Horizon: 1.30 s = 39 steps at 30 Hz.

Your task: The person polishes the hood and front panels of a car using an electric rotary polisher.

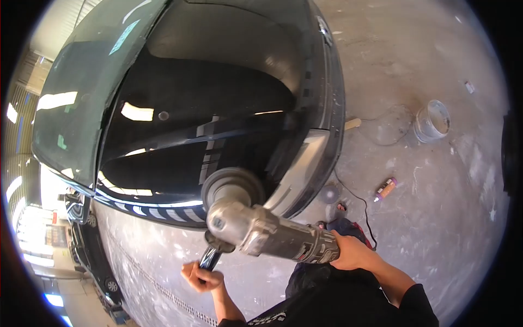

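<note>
A car polisher (278, 233) with a grey metal head and dark body lies across the near corner of a glossy black car hood (180, 92). Its round pad (231, 182) is over the hood's edge by the headlight (299, 171); whether it presses on the paint I cannot tell. My left hand (202, 276) is closed around the side handle (210, 258). Around the rear of the polisher's body wraps my right hand (351, 250), its fingertips partly hidden beneath.
A white bucket (432, 121) stands on the concrete floor at right, with an orange and purple bottle (385, 188) lying nearer. A black cord (359, 199) runs over the floor near my legs. Another dark car (98, 256) is at lower left, beside a floor drain grate (163, 291).
</note>
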### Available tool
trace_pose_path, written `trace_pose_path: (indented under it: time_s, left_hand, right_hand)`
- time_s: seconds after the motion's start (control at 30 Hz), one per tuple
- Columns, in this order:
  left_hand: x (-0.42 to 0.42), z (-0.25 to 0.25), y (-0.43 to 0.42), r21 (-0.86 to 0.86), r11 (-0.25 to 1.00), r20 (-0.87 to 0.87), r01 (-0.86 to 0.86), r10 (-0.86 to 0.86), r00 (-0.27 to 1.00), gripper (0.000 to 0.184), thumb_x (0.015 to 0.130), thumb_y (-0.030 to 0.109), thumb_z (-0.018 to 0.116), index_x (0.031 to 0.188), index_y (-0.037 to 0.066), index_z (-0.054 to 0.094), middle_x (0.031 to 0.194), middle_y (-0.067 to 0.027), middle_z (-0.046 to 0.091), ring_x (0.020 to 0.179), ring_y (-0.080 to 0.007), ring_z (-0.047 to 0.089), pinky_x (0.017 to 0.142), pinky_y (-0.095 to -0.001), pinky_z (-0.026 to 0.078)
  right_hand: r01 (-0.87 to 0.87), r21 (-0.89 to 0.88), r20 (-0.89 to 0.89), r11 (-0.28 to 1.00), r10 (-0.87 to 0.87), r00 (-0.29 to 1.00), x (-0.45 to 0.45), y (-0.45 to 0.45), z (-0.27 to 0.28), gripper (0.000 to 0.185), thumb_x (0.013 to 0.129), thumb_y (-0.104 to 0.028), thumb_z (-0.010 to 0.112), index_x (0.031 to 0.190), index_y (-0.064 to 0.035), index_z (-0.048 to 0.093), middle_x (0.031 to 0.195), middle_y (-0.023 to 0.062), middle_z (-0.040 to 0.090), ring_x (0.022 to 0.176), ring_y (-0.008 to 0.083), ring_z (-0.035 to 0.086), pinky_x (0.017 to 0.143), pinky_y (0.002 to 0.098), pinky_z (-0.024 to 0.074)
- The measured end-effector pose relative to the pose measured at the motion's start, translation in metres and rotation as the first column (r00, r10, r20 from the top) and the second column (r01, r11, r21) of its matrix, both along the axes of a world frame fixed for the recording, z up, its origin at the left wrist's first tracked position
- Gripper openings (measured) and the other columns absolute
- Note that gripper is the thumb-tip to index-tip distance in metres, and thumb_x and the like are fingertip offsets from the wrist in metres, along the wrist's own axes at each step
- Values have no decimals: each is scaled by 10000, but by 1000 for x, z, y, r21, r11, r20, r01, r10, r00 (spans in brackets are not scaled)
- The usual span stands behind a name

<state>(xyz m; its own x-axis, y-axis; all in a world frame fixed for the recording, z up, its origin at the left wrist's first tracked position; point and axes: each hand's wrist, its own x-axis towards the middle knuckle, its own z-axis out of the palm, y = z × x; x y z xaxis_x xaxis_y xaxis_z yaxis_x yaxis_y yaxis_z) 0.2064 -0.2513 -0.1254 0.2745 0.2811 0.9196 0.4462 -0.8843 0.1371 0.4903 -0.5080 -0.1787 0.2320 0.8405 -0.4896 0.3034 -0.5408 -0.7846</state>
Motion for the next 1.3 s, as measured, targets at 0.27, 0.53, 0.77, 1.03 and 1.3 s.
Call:
trace_pose_path:
  time_s: [0.27, 0.53, 0.77, 1.03, 1.3]
  left_hand:
    - [-15, -36, -47, -35, 968, -49, -247, 246, 968, 325, 1025, 205, 442, 922, -77, 564, 777, -166, 528, 684, -277, 496, 587, -384, 381]
    - [105, -40, -92, -29, 981, -310, -194, 175, 934, 376, 992, 272, 478, 982, -92, 574, 768, -179, 526, 653, -291, 494, 582, -396, 371]
    - [227, -14, -106, -567, 797, -446, -207, -86, 891, 556, 950, 435, 594, 1138, -89, 611, 1028, -226, 630, 936, -297, 594, 817, -403, 467]
    - [290, 4, -49, -820, -554, 152, -144, -454, 878, 655, 876, 300, 732, 1253, -169, 472, 917, -281, 677, 799, -325, 699, 791, -452, 560]
    - [431, -26, 2, -134, -988, 564, 70, -19, 825, 610, 799, 163, 731, 1224, -137, 415, 671, -184, 578, 580, -283, 628, 536, -387, 543]
  right_hand:
    - [57, 303, 216, 951, -127, 968, 2, -8, -43, 671, 667, -165, 708, 1301, -116, 494, 956, 161, 694, 845, 378, 680, 717, 472, 542]
    - [196, 278, -66, 940, -184, 981, 86, -32, -144, 608, 660, -168, 732, 1236, -131, 541, 995, 135, 697, 898, 372, 671, 749, 476, 543]
    - [264, 319, -144, 910, -228, 963, 183, -18, -201, 609, 648, -146, 747, 1222, -118, 546, 929, 163, 689, 888, 375, 665, 763, 466, 525]
    - [183, 375, -220, 909, -104, 970, 284, 14, -227, 597, 634, -130, 729, 1207, -139, 562, 964, 121, 701, 913, 364, 664, 767, 451, 516]
    - [192, 308, -288, 932, -101, 952, 380, 43, -243, 566, 643, -119, 718, 1186, -74, 566, 865, 190, 691, 883, 426, 656, 773, 481, 516]
